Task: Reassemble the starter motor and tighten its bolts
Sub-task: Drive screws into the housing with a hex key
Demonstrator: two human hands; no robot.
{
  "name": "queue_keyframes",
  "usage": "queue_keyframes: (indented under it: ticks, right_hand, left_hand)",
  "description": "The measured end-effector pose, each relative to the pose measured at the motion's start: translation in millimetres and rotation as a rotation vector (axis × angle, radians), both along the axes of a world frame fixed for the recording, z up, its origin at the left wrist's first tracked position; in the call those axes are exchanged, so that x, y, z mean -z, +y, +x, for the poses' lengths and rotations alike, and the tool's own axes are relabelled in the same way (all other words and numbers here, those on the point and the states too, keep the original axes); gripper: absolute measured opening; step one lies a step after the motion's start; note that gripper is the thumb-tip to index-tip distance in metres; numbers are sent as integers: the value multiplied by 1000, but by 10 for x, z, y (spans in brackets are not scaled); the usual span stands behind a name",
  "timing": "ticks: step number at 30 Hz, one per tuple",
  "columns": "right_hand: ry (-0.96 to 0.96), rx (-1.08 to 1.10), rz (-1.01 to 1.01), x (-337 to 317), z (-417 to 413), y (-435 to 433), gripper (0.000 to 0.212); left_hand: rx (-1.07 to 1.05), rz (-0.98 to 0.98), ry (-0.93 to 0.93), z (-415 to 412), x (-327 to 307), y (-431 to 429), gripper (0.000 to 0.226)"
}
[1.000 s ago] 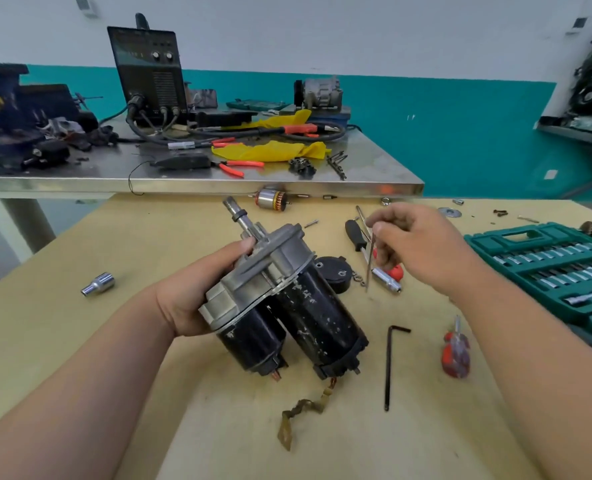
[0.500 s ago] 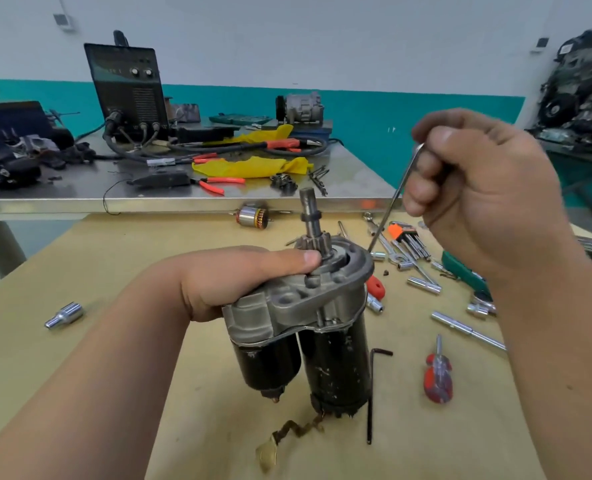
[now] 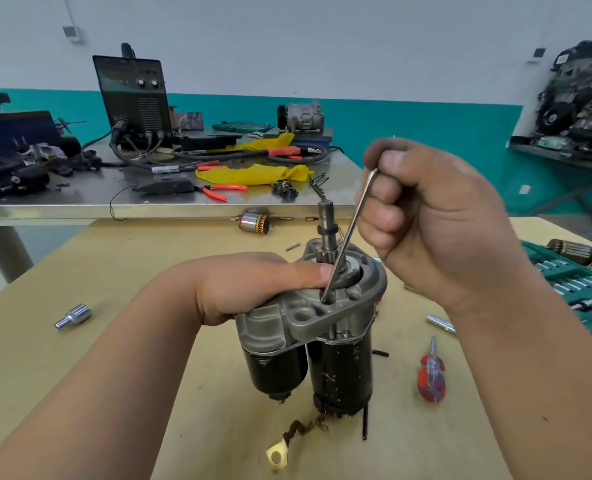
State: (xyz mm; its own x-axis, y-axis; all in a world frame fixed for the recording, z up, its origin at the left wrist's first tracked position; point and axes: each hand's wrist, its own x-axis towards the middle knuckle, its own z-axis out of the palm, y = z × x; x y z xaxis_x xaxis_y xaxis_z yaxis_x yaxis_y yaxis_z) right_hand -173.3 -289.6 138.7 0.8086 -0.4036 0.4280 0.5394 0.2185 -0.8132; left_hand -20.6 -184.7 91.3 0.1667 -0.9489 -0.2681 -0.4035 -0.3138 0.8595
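Lowered, right hand [image 3: 436, 223] fists thin steel hex key [image 3: 348, 237], tip seated in the flange of the grey-black starter motor [image 3: 339, 368]; left hand [image 3: 249, 285] clasps its housing.

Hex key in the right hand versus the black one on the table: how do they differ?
The silver hex key sits in the grip of the right hand; the black hex key lies untouched on the table. The silver hex key stands steeply, tip in the housing of the starter motor; the black hex key lies flat, partly hidden behind it. Both are slim metal tools.
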Motion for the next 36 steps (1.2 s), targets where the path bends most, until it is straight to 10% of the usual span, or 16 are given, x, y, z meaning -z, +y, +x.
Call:
queue_keyframes:
  ticks: [10, 19, 24, 36]
  right_hand:
    - [77, 60, -220, -52, -116, 127, 28]
    - [183, 725, -897, 94, -162, 317, 10]
    - [196, 742, -935, 117, -296, 370, 8]
    - [-89, 983, -1290, 283, -371, 376, 30]
  left_hand:
    - [12, 5, -73, -68, -22, 30, 88]
    - [66, -19, -105, -139, -54, 37, 83]
    - [60, -26, -110, -167, -18, 32, 83]
    - [-24, -80, -158, -310, -3, 14, 83]
